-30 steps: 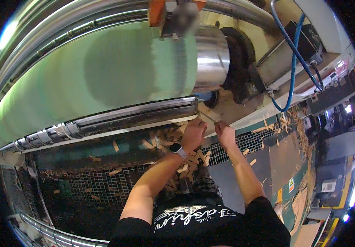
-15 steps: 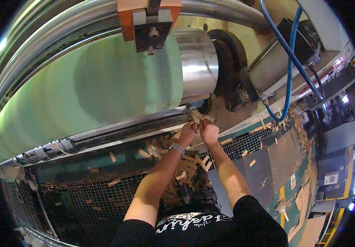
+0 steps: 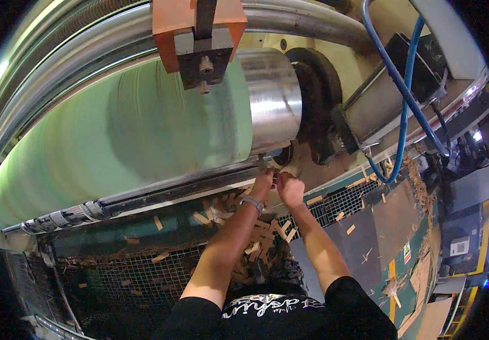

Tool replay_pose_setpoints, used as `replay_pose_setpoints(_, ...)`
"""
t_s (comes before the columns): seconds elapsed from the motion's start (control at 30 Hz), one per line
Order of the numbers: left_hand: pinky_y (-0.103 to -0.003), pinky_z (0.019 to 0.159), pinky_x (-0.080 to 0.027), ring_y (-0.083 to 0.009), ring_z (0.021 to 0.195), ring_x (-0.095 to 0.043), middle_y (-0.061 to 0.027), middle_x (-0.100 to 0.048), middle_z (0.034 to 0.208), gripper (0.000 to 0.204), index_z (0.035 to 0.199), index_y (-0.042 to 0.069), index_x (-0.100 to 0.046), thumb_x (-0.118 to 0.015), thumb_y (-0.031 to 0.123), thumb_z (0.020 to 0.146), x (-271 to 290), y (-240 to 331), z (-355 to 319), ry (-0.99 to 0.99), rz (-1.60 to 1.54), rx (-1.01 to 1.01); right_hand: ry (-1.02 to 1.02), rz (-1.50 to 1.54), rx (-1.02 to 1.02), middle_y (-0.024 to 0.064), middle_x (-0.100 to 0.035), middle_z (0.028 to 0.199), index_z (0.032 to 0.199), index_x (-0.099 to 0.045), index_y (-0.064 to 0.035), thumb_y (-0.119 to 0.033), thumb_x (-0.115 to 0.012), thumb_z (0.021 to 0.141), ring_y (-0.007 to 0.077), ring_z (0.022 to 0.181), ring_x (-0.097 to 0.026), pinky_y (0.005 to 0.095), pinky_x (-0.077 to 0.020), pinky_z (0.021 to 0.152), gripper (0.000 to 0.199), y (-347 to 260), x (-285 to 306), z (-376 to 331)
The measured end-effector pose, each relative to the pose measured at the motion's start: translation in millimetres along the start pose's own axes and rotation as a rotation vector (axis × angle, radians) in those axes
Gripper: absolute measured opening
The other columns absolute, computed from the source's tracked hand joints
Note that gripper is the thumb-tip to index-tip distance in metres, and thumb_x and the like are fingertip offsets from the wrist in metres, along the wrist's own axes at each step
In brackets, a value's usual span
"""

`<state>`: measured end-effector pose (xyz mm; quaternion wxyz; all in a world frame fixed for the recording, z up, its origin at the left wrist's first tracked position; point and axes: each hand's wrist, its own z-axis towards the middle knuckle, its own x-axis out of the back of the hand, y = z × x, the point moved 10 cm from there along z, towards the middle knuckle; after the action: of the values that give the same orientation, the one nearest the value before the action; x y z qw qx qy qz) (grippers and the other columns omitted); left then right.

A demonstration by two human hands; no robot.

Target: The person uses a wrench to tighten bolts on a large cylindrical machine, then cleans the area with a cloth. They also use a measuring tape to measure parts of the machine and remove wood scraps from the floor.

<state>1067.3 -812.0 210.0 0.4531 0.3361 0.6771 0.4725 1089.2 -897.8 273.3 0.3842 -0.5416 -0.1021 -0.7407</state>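
Both my hands meet at the right end of a dark bar that runs under a large green-covered roller. My left hand, with a band on the wrist, has its fingers curled close to the bar's end. Beside it, nearly touching, my right hand is closed with thumb and fingers pressed together. Whatever small thing lies between the fingers is hidden. Just above them is the roller's bare metal end.
An orange bracket with a black bolted block hangs over the roller. Blue hoses loop at the right. Loose cardboard strips lie below my hands and across the metal grating. A dark wheel-like part stands beyond the roller end.
The view has shifted slightly. My right hand has turned a little and come closer against my left. A thin piece visible above the fingers earlier no longer shows clearly.
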Motion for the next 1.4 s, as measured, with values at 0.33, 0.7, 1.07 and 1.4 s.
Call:
replay_pose_setpoints(0.33, -0.031, 0.045, -0.039, -0.0158, 0.048, -0.047, -0.0054, -0.05, 0.061, 0.028, 0.08, 0.004, -0.053, -0.049, 0.031, 0.086, 11, -56, 20, -0.141, -0.254, 0.418, -0.412, 1.537, -1.082, 0.0074, -0.058, 0.068, 0.078, -0.055, 0.0005, -0.022, -0.055, 0.081, 0.0155, 0.055, -0.054, 0.0333, -0.0456, 0.049, 0.023, 14, -86, -36)
replay_pose_setpoints(0.7, -0.034, 0.067, -0.046, -0.02, 0.081, -0.054, -0.0094, -0.056, 0.095, 0.021, 0.092, 0.002, -0.055, -0.054, 0.021, 0.082, 12, -75, 49, -0.397, -0.468, 0.077, -0.598, 0.005, 0.169, 0.0116, -0.06, 0.07, 0.08, -0.062, -0.0066, -0.025, -0.05, 0.076, 0.0287, 0.065, -0.059, 0.0386, -0.0469, 0.058, 0.022, -24, -43, 5)
replay_pose_setpoints(1.07, -0.023, 0.045, -0.03, -0.006, 0.051, -0.042, 0.0038, -0.054, 0.067, 0.019, 0.081, 0.011, -0.056, -0.049, 0.027, 0.086, 0, -28, 19, -0.194, -0.087, 0.24, -0.001, 0.297, -0.381, 0.0178, -0.055, 0.057, 0.078, -0.056, -0.0023, -0.043, -0.04, 0.086, 0.0348, 0.056, -0.055, 0.0418, -0.0439, 0.05, 0.044, 29, -16, 7)
replay_pose_setpoints(1.4, -0.024, 0.043, -0.033, -0.011, 0.049, -0.041, -0.001, -0.047, 0.062, 0.021, 0.082, 0.006, -0.054, -0.049, 0.026, 0.085, 18, -78, -47, -0.091, -0.176, 0.571, -0.103, 0.569, -0.583, 0.0211, -0.057, 0.072, 0.081, -0.056, -0.0036, -0.044, -0.038, 0.086, 0.0383, 0.073, -0.055, 0.0459, -0.0428, 0.063, 0.044, 36, -21, -1)
